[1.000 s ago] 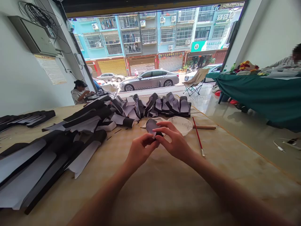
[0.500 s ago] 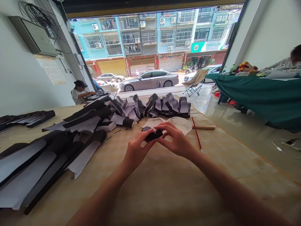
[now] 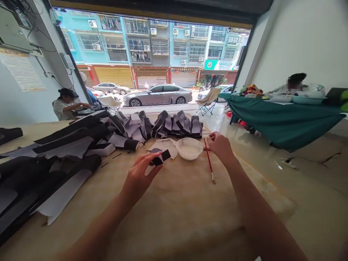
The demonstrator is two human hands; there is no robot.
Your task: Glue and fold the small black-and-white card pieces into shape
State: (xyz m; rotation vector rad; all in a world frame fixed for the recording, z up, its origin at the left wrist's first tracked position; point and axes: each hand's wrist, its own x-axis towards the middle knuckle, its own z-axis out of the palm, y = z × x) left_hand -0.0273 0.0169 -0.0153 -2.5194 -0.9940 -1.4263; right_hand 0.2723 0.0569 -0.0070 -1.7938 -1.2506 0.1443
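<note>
My left hand (image 3: 141,174) pinches a small black block with a pale band (image 3: 162,157) between thumb and fingers, above the table. My right hand (image 3: 220,146) is apart from it at the right, its fingers curled together over a wooden stick (image 3: 207,148). What those fingertips hold, if anything, is hidden. Just left of my right hand lies a brush with a red handle (image 3: 208,159), bristles toward me. A white bowl (image 3: 189,149) stands between the hands, beside a pale crumpled cloth or sheet (image 3: 174,150).
Black and pale grey wedge-like pieces (image 3: 179,123) line the table's back. Long black-and-white pieces (image 3: 67,181) heap at the left. A person (image 3: 66,105) sits at back left; another (image 3: 295,85) sits behind a green-covered table (image 3: 272,116). A folding chair (image 3: 208,101) stands beyond.
My right hand has let go of the black block and moved right to the wooden stick. My left hand still holds the block. The view has turned right.
</note>
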